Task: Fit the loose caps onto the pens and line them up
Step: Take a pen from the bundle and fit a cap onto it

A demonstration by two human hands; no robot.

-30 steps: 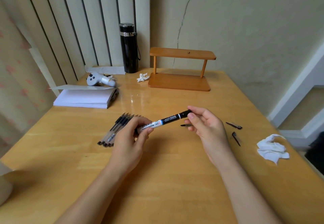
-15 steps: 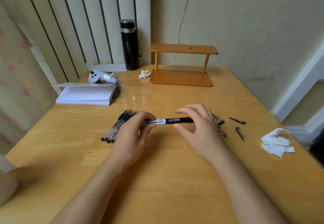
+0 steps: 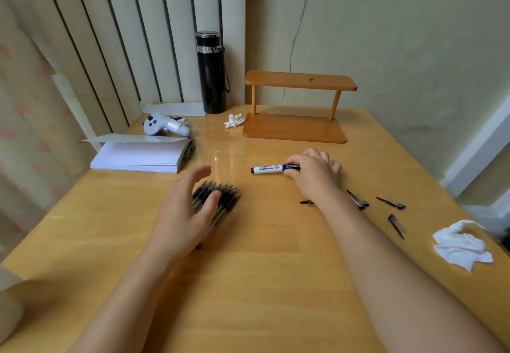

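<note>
- Wooden table (image 3: 262, 283): all items are carried on it.
- Left hand (image 3: 183, 214): fingers are spread open over the row of pens (image 3: 220, 200), thumb resting on them; pens are blurred.
- Right hand (image 3: 314, 176): closed around the black end of the marker (image 3: 271, 168), which is held low at the table's middle.
- Loose caps (image 3: 390, 202): scattered right of the right forearm, apart from the pens.

Open table (image 3: 262, 283) lies near the body, between the forearms. Left hand (image 3: 185, 214) covers the pens (image 3: 226, 196); right hand (image 3: 314, 176) holds a marker (image 3: 269, 169) farther out. Caps (image 3: 390, 202) and tissue (image 3: 461, 245) obstruct the right edge; paper stack (image 3: 140, 156), flask (image 3: 211, 72) and shelf (image 3: 296, 129) the far side.
</note>
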